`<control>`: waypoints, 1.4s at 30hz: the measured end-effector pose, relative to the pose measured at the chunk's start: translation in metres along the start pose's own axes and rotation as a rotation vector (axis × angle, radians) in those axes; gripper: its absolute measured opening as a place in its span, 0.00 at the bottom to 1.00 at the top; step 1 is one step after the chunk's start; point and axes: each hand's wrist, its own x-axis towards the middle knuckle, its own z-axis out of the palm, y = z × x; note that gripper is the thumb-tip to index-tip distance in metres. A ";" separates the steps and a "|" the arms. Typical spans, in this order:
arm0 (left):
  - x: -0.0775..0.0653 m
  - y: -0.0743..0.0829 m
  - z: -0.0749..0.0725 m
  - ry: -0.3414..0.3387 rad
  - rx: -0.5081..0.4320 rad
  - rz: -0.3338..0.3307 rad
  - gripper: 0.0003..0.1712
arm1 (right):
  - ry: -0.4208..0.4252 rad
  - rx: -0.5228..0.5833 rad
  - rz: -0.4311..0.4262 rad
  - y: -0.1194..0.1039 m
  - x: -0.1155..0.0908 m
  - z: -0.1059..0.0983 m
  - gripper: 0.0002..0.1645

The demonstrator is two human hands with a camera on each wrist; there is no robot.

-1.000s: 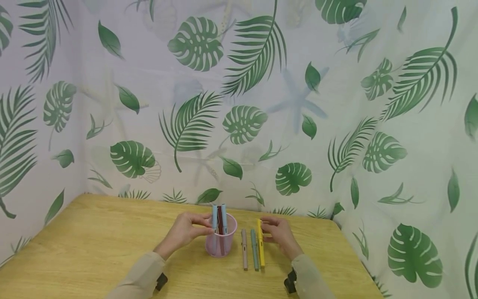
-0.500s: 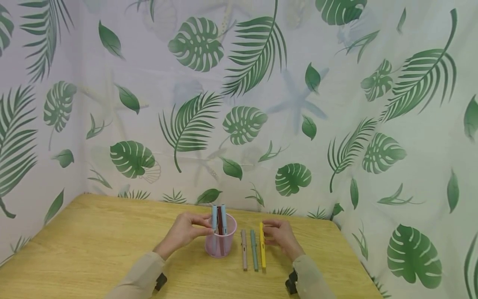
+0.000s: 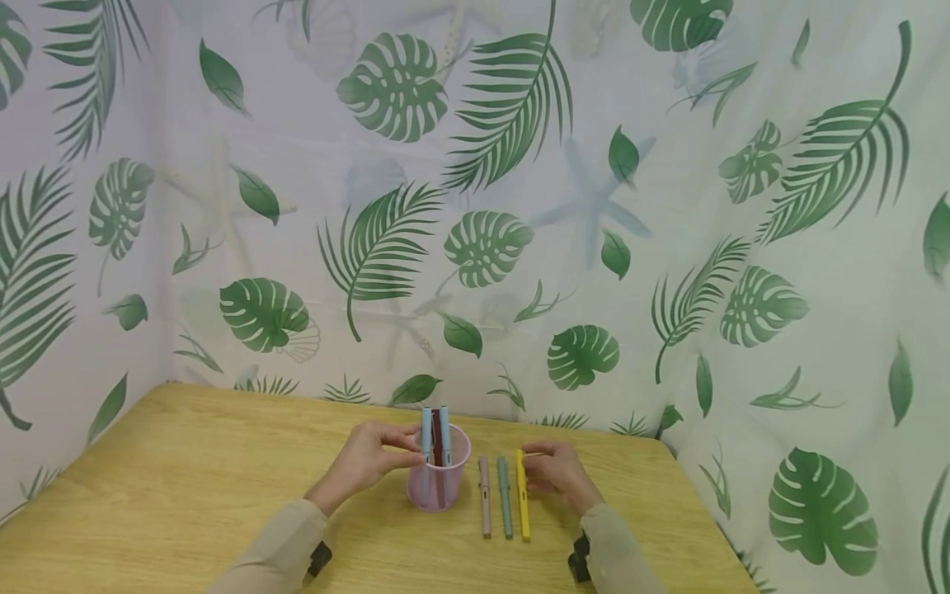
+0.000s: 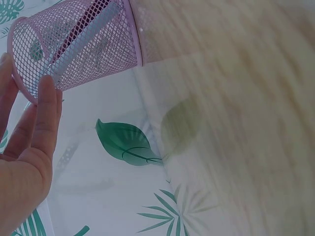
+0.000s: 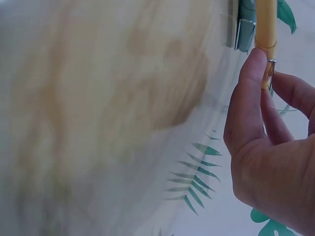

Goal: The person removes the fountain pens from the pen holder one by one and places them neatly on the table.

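Observation:
A pink mesh pen cup (image 3: pixel 454 488) stands upright on the table, with two light blue pens (image 3: pixel 444 429) and a dark red one (image 3: pixel 436 437) inside. My left hand (image 3: pixel 367 454) grips the cup's rim from the left; its fingers (image 4: pixel 45 110) lie against the mesh in the left wrist view. To the right of the cup, a yellow pen (image 3: pixel 524 511) lies as the rightmost in a row of three. My right hand (image 3: pixel 558 474) pinches it near its far end between thumb and fingers, as the right wrist view shows. Beside it are a green pen (image 3: pixel 505 499) and a pinkish-grey pen (image 3: pixel 486 499).
The wooden table (image 3: pixel 245 462) reaches back to a white curtain (image 3: pixel 505 330) printed with green leaves. A black wrist strap (image 3: pixel 319 559) shows under the left sleeve (image 3: pixel 275 549), and another black strap (image 3: pixel 579 559) at the right sleeve (image 3: pixel 619 549).
The yellow pen has shifted right and toward me with my right hand, widening its gap from the green pen. My left hand and the cup have stayed put.

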 end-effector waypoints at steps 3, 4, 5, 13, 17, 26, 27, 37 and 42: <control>0.000 0.000 0.000 0.001 0.003 -0.006 0.07 | -0.009 -0.007 0.012 0.002 0.002 -0.001 0.21; 0.000 0.000 0.000 0.000 0.006 -0.008 0.07 | -0.010 -0.013 0.017 0.003 0.003 -0.001 0.21; -0.001 0.000 0.000 0.000 0.010 -0.010 0.06 | -0.010 -0.018 0.022 0.003 0.003 -0.001 0.21; 0.000 0.000 0.000 -0.002 0.006 -0.015 0.05 | -0.007 -0.060 0.068 0.004 0.011 -0.002 0.20; 0.000 0.001 0.000 0.001 0.009 -0.012 0.05 | -0.004 -0.083 0.084 0.002 0.015 -0.002 0.19; -0.001 0.003 0.000 0.001 0.005 -0.019 0.05 | -0.002 -0.118 0.074 0.001 0.015 0.000 0.18; -0.001 0.003 0.000 0.002 0.005 -0.019 0.05 | -0.002 -0.120 0.070 0.001 0.014 0.001 0.17; 0.000 0.002 0.000 -0.001 0.016 -0.003 0.05 | -0.020 -0.142 0.077 0.001 0.013 -0.001 0.17; -0.001 0.002 -0.001 -0.002 0.028 0.008 0.05 | -0.026 -0.128 0.085 0.001 0.013 -0.001 0.18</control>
